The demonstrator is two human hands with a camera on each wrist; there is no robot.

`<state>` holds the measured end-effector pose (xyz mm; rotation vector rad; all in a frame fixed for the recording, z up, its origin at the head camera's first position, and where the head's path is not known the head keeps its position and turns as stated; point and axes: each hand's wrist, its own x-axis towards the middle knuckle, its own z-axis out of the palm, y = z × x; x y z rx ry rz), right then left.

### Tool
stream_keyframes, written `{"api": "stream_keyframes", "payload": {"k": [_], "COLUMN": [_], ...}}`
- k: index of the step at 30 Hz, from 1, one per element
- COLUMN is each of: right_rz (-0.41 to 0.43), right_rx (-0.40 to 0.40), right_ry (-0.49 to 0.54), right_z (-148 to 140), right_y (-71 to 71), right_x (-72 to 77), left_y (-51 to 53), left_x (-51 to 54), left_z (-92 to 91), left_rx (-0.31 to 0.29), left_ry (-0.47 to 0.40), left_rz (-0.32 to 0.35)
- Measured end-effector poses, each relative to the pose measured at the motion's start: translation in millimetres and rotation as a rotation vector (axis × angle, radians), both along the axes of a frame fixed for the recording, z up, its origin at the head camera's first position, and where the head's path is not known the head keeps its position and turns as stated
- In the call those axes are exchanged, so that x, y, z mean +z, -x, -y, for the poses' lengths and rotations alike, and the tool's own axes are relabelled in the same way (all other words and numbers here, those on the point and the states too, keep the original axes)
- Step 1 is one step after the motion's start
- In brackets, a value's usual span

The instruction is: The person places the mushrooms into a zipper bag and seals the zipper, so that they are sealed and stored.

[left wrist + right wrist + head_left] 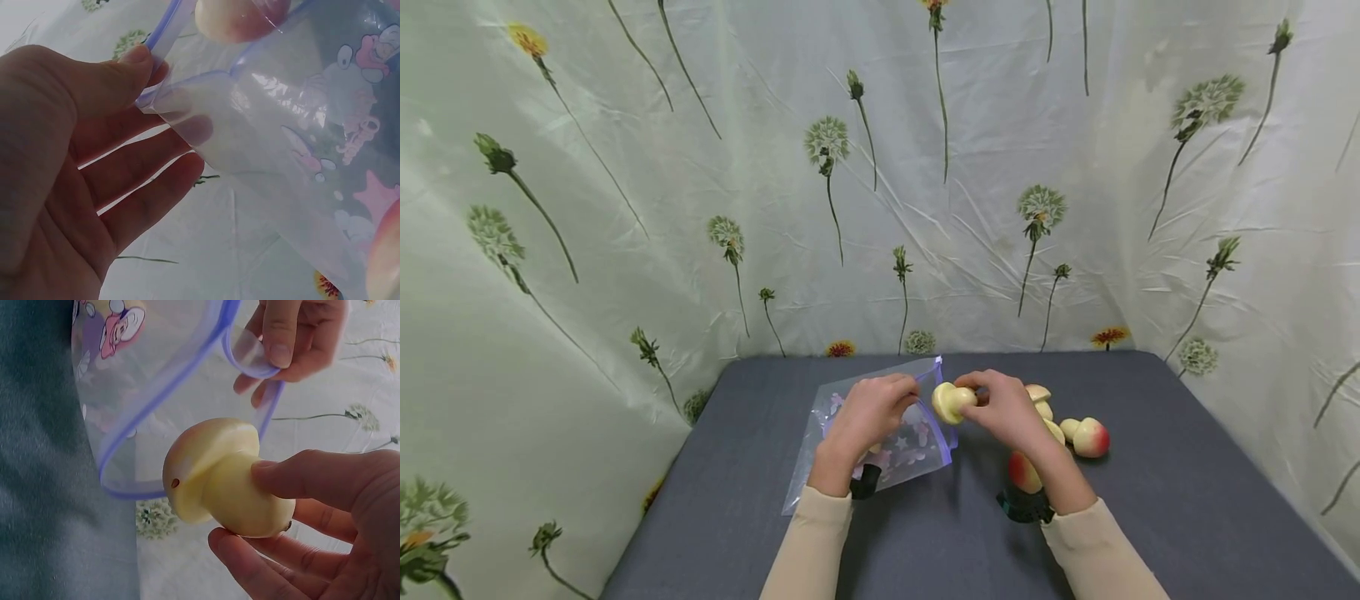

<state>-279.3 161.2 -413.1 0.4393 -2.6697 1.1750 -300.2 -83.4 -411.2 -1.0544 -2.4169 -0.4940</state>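
My left hand [874, 408] pinches the purple zip edge of a clear zip bag [294, 144] between thumb and index finger, its other fingers extended beside the plastic. The bag's mouth gapes toward the right and its side carries pink cartoon prints. A red-and-cream rounded piece [386, 256] shows at the bag's lower part in the left wrist view. Just outside the mouth, my right hand [1006, 408] holds a pale yellow mushroom-shaped piece [231, 478] by its narrower end, thumb on one side and fingers on the other. Its broad cap, marked with a brown spot, faces the bag.
On the dark grey table [730, 517], several similar pieces lie around my right forearm. One with a red end [1090, 437] lies to the right, and another red-and-yellow piece [1024, 472] sits beside the wrist. A flowered curtain [880, 208] hangs behind.
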Motion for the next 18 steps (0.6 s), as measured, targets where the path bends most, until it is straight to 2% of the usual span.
{"api": "stream_keyframes", "payload": {"k": [18], "right_rz": [0.083], "right_rx": [0.044], "right_ry": [0.056], "right_z": [17.6], "right_y": [2.0], "right_x": [-5.4], "left_y": [0.0], "left_x": [2.1], "left_z": [3.9], "left_rx": [-0.012], "left_ry": [-0.007], "left_rz": [0.072]}}
